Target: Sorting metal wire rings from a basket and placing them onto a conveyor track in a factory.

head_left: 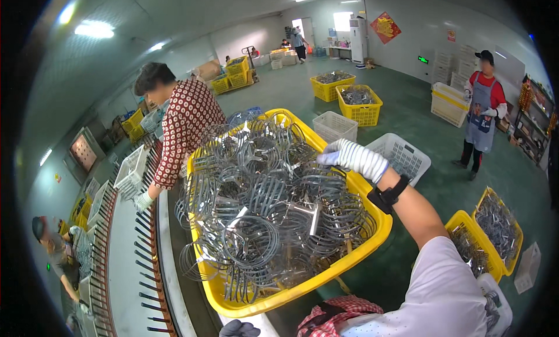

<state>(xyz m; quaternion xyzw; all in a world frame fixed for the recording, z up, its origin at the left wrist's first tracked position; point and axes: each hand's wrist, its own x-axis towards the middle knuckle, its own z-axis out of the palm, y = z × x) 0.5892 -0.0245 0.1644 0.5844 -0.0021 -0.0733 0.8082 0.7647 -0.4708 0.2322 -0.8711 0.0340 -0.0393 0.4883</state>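
Right hand (354, 157) gloved, fingers (327, 158) loosely curled, holding nothing, just above wire rings (262, 209) heaped in yellow crate (381, 223). Likely light, springy, tangle-prone; best hooked by one top loop. Left hand (239, 329) barely seen, grip unclear.

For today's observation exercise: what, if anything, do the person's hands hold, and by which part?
The gloved right hand reaches over the wire rings in the yellow crate; whether it grips one cannot be told. The left hand holds nothing visible.
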